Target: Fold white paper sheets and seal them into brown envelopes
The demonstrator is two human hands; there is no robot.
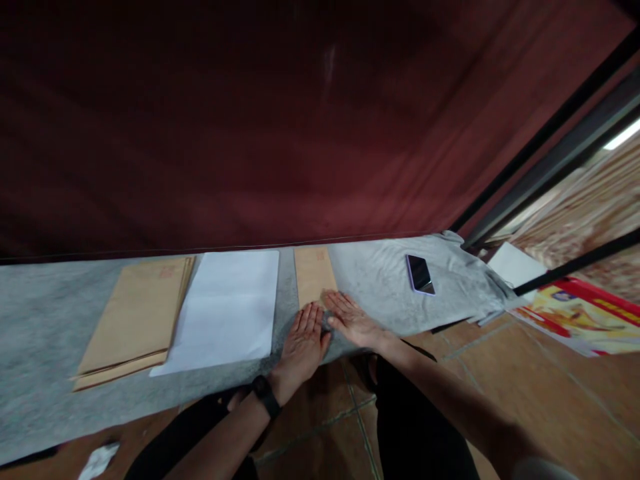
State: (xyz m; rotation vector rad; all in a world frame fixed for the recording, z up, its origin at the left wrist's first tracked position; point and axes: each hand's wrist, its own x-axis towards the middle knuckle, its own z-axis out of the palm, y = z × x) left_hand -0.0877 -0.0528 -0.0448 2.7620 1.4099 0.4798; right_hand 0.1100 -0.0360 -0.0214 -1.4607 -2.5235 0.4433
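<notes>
A small brown paper envelope (315, 270) lies flat on the grey cloth, its near end under my hands. My left hand (304, 337), with a dark band on the wrist, rests palm down at the envelope's near left edge, fingers stretched out. Across the near right corner lies my right hand (353, 320), also flat with its fingers extended. Left of them are white paper sheets (230, 307), and further left a stack of larger brown envelopes (137, 310) with faint red print at the top.
A phone (421, 274) lies on the grey cloth (380, 267) to the right. Behind the cloth rises a dark red fabric wall (300, 133). Dark metal bars (550, 147) slant at the right, near a red and yellow box (585, 313). Brown floor tiles (320, 427) show below.
</notes>
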